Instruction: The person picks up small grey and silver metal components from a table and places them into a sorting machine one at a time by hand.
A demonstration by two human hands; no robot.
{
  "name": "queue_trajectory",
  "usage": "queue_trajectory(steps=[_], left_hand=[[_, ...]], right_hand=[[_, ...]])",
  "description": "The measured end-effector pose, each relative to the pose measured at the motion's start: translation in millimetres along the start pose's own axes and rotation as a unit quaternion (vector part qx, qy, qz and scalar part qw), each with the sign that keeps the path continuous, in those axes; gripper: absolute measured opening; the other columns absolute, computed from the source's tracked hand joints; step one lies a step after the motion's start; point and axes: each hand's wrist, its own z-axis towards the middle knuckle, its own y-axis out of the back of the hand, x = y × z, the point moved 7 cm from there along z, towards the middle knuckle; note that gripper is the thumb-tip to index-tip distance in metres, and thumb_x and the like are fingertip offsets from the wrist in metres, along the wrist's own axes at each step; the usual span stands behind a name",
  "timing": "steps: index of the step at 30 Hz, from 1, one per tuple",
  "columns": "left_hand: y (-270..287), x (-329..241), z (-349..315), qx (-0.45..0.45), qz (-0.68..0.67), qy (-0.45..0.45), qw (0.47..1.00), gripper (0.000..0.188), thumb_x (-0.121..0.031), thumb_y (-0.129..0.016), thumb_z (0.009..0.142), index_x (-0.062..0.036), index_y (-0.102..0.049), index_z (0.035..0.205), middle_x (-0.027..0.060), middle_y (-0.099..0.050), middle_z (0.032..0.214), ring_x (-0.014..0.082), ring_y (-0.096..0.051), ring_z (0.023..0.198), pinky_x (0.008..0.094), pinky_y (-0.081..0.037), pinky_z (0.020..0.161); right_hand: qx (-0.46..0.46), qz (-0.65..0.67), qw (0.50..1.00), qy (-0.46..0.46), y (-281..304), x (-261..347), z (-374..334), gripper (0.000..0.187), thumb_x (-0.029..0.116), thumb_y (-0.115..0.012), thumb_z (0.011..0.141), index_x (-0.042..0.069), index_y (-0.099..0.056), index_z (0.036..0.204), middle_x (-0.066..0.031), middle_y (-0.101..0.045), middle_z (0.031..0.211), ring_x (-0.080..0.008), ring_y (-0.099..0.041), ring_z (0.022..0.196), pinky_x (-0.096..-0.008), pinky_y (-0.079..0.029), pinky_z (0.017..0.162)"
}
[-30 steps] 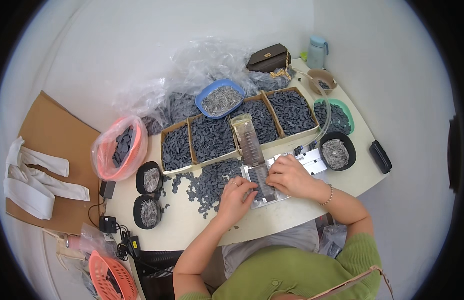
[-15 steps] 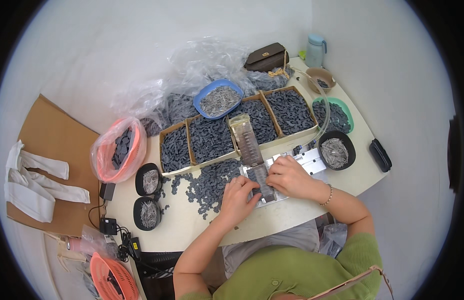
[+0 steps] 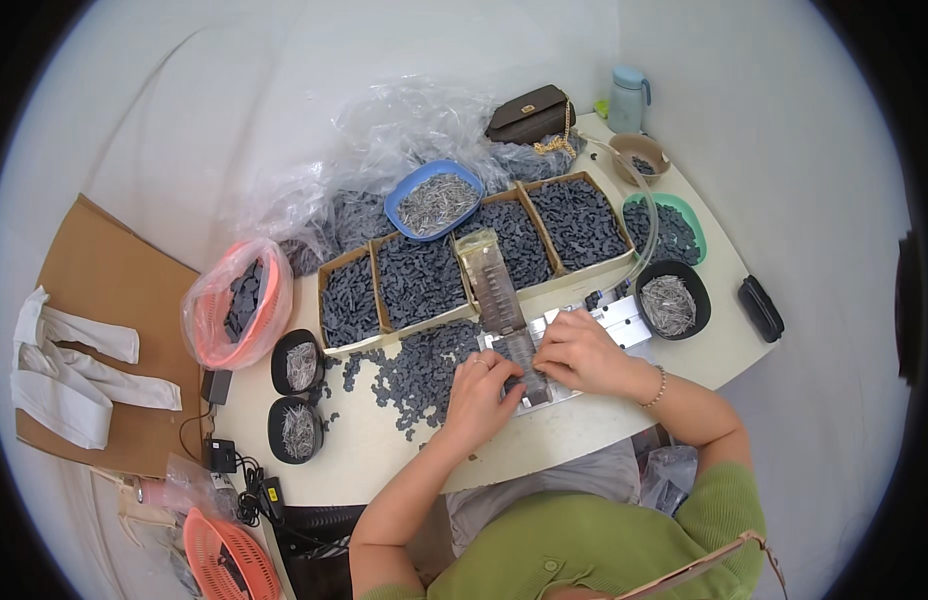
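At the metal fixture [image 3: 619, 318] near the table's front edge, my left hand [image 3: 476, 398] rests on the left side, thumb and fingers pinched together over the track. From the other side my right hand [image 3: 581, 352] meets it, fingertips bunched at the same spot. Whatever small thing sits in their fingertips is hidden. Between the hands runs a clear ribbed strip [image 3: 522, 347], which continues from a clear plastic chute [image 3: 496, 290] holding dark pieces. Loose dark grey plastic pieces [image 3: 416, 375] lie in a heap beside my left hand.
Behind stand cardboard trays [image 3: 384, 329] full of grey pieces, with a blue basin [image 3: 392, 205] of metal pins on top. Black bowls [image 3: 706, 315] of pins flank the work area. A green basin [image 3: 699, 240], a black case [image 3: 759, 308] and a bagged pink basket [image 3: 274, 320] stand farther out.
Both hands keep nearly the same place at the fixture, with only slight finger movement. The whole picture has shifted a little.
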Motion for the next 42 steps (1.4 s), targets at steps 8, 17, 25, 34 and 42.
queue_trajectory(steps=[8,17,25,34,42], left_hand=[[6,-6,-9,-0.008,0.043,-0.017,0.999,0.025,-0.011,-0.074,0.072,-0.003,-0.066,0.094,0.0087,-0.059,0.093,0.0284,-0.056,0.088,0.0384,-0.046,0.079],[9,-25,-27,-0.025,0.107,-0.074,0.991,0.034,-0.012,-0.073,0.072,0.0045,-0.064,0.101,0.0165,-0.06,0.105,0.0317,-0.058,0.096,0.039,-0.049,0.08],[4,-28,-26,-0.035,0.136,-0.083,0.987,0.034,-0.01,-0.07,0.07,0.0055,-0.064,0.1,0.0161,-0.06,0.104,0.0309,-0.059,0.095,0.039,-0.049,0.081],[-10,-32,-25,-0.043,0.239,-0.095,0.965,0.032,-0.008,-0.067,0.068,0.0041,-0.065,0.098,0.0146,-0.063,0.099,0.0289,-0.061,0.09,0.0362,-0.052,0.077],[11,-18,-12,-0.041,0.075,-0.053,0.995,0.033,-0.01,-0.073,0.07,0.0018,-0.065,0.101,0.0128,-0.061,0.096,0.0293,-0.058,0.086,0.0373,-0.05,0.076]], right_hand=[[0.032,-0.019,0.999,0.011,4,1,-1,0.006,0.015,-0.072,0.07,0.011,-0.067,0.073,0.0015,-0.058,0.078,-0.0195,-0.052,0.083,-0.0342,-0.04,0.072],[0.048,-0.033,0.998,0.027,1,6,0,0.007,0.013,-0.071,0.069,0.01,-0.065,0.07,-0.0016,-0.057,0.078,-0.0209,-0.052,0.082,-0.0342,-0.042,0.072],[0.055,-0.013,0.998,0.016,2,5,1,0.007,0.013,-0.07,0.069,0.008,-0.065,0.069,-0.0026,-0.058,0.078,-0.0221,-0.053,0.082,-0.0358,-0.043,0.072],[0.025,-0.021,0.999,0.024,-4,8,-3,0.008,0.012,-0.072,0.069,0.008,-0.065,0.072,-0.0016,-0.058,0.08,-0.0214,-0.053,0.083,-0.0351,-0.042,0.072],[-0.007,-0.005,1.0,0.003,-3,4,-6,0.007,0.012,-0.073,0.069,0.012,-0.067,0.073,0.0024,-0.059,0.08,-0.0182,-0.053,0.083,-0.0333,-0.038,0.072]])
